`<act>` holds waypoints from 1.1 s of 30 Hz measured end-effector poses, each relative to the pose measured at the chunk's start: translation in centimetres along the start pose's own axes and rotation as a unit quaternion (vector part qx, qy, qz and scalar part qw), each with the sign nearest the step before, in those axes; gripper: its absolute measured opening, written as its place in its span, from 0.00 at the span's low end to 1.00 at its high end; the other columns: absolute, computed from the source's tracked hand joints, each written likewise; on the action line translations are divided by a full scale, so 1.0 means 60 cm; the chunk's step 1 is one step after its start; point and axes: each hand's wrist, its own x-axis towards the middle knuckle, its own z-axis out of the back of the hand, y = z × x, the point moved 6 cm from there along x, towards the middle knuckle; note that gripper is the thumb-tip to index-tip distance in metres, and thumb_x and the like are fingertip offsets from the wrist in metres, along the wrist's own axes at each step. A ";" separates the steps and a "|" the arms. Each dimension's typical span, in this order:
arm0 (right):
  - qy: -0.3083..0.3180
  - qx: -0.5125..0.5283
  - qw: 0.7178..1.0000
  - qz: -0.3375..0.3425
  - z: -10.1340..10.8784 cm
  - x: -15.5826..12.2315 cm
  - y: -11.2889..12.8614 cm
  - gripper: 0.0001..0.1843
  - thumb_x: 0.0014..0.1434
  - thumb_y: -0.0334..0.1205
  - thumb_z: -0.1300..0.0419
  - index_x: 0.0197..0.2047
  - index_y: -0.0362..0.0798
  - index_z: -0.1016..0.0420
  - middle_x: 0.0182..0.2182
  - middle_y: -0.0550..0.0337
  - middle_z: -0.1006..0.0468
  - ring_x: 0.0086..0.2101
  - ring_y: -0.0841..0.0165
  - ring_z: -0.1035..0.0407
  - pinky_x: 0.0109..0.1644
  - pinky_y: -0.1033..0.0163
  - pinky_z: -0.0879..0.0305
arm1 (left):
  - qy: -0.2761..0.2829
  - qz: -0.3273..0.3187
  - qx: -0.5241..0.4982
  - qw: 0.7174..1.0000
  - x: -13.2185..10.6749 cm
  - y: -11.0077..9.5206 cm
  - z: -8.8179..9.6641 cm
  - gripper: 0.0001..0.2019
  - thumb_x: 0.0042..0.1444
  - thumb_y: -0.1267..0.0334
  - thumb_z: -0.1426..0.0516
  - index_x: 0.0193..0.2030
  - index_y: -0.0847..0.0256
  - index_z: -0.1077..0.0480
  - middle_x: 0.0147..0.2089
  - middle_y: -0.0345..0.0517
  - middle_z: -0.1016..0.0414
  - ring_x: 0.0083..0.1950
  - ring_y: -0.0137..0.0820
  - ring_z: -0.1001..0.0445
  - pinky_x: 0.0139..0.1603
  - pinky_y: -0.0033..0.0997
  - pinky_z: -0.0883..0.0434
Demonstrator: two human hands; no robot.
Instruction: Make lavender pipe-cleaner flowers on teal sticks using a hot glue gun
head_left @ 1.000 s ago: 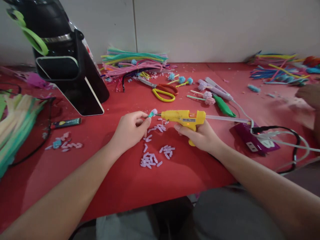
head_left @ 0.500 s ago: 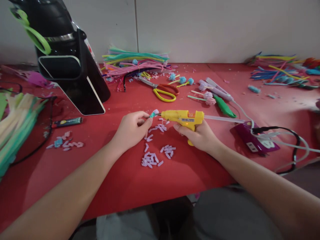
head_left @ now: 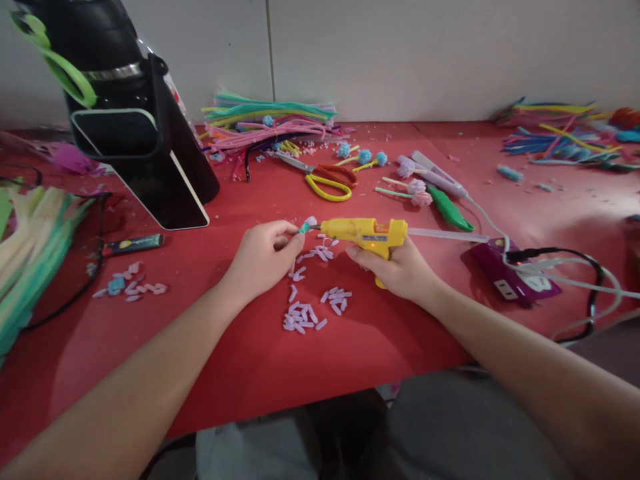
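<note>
Between the thumb and fingers of my left hand point(head_left: 267, 253) is a small pipe-cleaner flower point(head_left: 307, 225), teal below and pale purple on top. My right hand point(head_left: 397, 267) is wrapped round the handle of a yellow hot glue gun point(head_left: 365, 233), with a small orange light on its side. The gun's nozzle points left and meets the flower, or comes very close to it; I cannot tell which. A clear glue stick point(head_left: 447, 234) juts from its back. Below the hands lie short purple pipe-cleaner pieces point(head_left: 300, 317) in loose piles.
A black bottle in a holder point(head_left: 145, 147) stands at the left, with a lighter point(head_left: 134, 245) in front. Behind my hands lie scissors point(head_left: 327, 187) and finished flower stems point(head_left: 417, 193). At the right sits a purple power strip point(head_left: 505, 277) with cables. Pipe-cleaner bundles point(head_left: 270, 113) lie at the back.
Both hands keep their hold, and the glue gun's nozzle stays at the flower. The flower seems to tilt slightly; the whole view has shifted a little.
</note>
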 end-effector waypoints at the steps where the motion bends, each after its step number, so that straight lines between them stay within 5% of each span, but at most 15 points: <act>1: -0.002 -0.001 1.000 -0.001 0.000 0.000 0.000 0.17 0.62 0.49 0.38 0.47 0.47 0.20 0.30 0.59 0.23 0.30 0.67 0.32 0.35 0.61 0.33 | 0.000 0.001 -0.001 1.000 0.000 0.000 0.000 0.11 0.63 0.55 0.43 0.37 0.60 0.27 0.20 0.37 0.28 0.19 0.25 0.34 0.25 0.26 0.37; 25: -0.013 -0.027 1.000 0.003 0.009 0.001 0.004 0.17 0.62 0.48 0.38 0.50 0.49 0.19 0.33 0.58 0.21 0.31 0.66 0.30 0.34 0.62 0.34 | -0.003 0.002 -0.002 1.000 0.003 -0.004 -0.002 0.10 0.64 0.57 0.44 0.36 0.60 0.28 0.19 0.38 0.28 0.19 0.25 0.34 0.23 0.26 0.38; 33: -0.096 -0.108 0.989 -0.029 0.076 0.014 -0.029 0.20 0.57 0.52 0.34 0.45 0.46 0.18 0.32 0.57 0.21 0.31 0.63 0.30 0.33 0.60 0.35 | 0.003 0.008 -0.032 0.999 0.003 0.001 -0.003 0.10 0.65 0.55 0.44 0.38 0.59 0.28 0.19 0.38 0.28 0.18 0.26 0.34 0.23 0.27 0.38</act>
